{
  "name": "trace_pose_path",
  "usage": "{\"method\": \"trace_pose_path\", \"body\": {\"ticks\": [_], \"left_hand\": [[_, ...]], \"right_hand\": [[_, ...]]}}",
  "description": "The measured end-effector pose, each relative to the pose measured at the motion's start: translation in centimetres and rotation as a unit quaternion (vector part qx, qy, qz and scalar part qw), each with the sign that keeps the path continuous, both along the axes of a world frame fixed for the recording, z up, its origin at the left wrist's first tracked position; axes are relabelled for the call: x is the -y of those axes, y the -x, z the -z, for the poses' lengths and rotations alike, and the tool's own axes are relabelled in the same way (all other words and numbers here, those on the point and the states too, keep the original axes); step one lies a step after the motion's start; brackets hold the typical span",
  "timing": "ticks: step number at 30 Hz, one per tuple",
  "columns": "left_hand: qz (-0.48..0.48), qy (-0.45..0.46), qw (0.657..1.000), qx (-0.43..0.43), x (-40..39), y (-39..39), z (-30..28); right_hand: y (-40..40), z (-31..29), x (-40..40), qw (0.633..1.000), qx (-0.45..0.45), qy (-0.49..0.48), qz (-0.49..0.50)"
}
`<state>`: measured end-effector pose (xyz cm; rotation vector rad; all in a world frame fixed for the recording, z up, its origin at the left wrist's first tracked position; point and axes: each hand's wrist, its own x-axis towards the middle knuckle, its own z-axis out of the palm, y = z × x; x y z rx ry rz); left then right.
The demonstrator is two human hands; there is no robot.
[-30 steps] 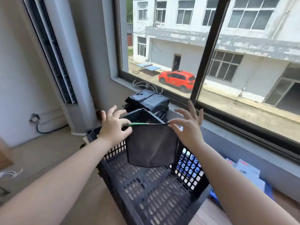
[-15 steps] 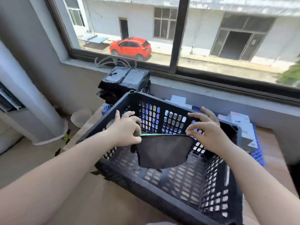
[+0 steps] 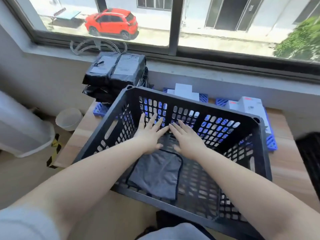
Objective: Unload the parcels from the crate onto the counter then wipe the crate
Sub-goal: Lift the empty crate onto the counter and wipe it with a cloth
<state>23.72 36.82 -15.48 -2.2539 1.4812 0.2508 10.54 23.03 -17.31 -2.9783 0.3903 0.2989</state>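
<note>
A black perforated plastic crate stands on the wooden counter and holds no parcels. A grey cloth with dark trim lies spread on the crate's floor. My left hand and my right hand lie side by side with fingers straight, flat on the far end of the cloth. Black wrapped parcels are stacked beyond the crate's far left corner. White boxes sit behind its far right side.
Blue plastic pallets lie under the parcels and boxes along the window sill. A clear round container stands on the floor left of the counter, beside a white standing unit. Black-yellow tape marks the counter's left corner.
The cloth, held up by its top corners between both hands, has come down onto the crate's floor. Both hands have let go of the corners and now lie flat on it.
</note>
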Motion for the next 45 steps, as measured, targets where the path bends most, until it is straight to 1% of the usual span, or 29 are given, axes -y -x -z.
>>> {"method": "trace_pose_path", "body": {"ticks": [4,7,9,10,14,16,18,19,21,23,25,29,31,33,35,38,41,45], "left_hand": [[0.008,0.022,1.000,0.013,-0.4,-1.3,-0.4],[0.048,0.031,0.997,0.055,-0.4,-2.5,-1.5],[0.073,0.037,0.995,0.064,-0.4,-3.8,-2.6],[0.081,0.036,0.994,0.065,-0.5,-4.6,-3.1],[0.123,0.030,0.990,0.065,-1.0,-9.3,-5.1],[0.159,0.039,0.985,0.050,-0.8,-12.0,-5.6],[0.191,0.066,0.979,0.020,-0.5,-13.4,-5.8],[0.205,0.081,0.975,-0.002,-0.2,-13.9,-5.8],[0.229,0.110,0.967,-0.036,0.2,-14.1,-5.5],[0.231,0.140,0.962,-0.045,0.1,-14.2,-5.2],[0.221,0.162,0.961,-0.043,-0.2,-14.4,-4.9],[0.180,0.188,0.964,-0.046,0.0,-14.5,-4.4],[0.164,0.190,0.967,-0.051,0.2,-14.4,-4.2],[0.159,0.189,0.967,-0.054,0.2,-14.5,-4.1],[0.157,0.194,0.966,-0.063,0.2,-14.5,-4.2],[0.143,0.208,0.965,-0.066,0.2,-14.4,-4.3],[0.132,0.210,0.967,-0.059,0.3,-14.4,-4.2],[0.135,0.203,0.968,-0.060,0.3,-14.4,-4.3]], "right_hand": [[-0.2,2.3,0.2,0.999,-0.042,-0.016,-0.010],[-0.7,4.9,-0.4,0.997,-0.065,-0.002,-0.045],[-1.0,6.7,-1.2,0.996,-0.064,-0.010,-0.066],[-1.2,7.5,-1.9,0.995,-0.067,-0.024,-0.071],[-2.1,10.1,-4.5,0.986,-0.142,-0.052,-0.074],[-2.7,11.3,-5.9,0.983,-0.147,-0.037,-0.102],[-3.0,12.3,-7.3,0.983,-0.140,-0.023,-0.116],[-3.2,12.9,-8.2,0.984,-0.147,-0.021,-0.097],[-4.1,13.4,-9.9,0.983,-0.175,-0.049,-0.029],[-4.9,13.9,-11.0,0.975,-0.208,-0.079,0.027],[-5.1,14.4,-11.5,0.968,-0.232,-0.084,0.047],[-4.2,15.1,-10.7,0.964,-0.250,-0.072,0.049],[-3.8,15.6,-10.2,0.968,-0.237,-0.070,0.038],[-3.5,16.4,-9.9,0.978,-0.193,-0.076,0.033],[-3.5,16.9,-9.6,0.983,-0.160,-0.078,0.046],[-3.8,17.6,-9.0,0.985,-0.137,-0.083,0.064],[-4.3,18.1,-9.0,0.992,-0.072,-0.082,0.061],[-5.0,18.5,-8.5,0.991,-0.044,-0.109,0.069]]}}
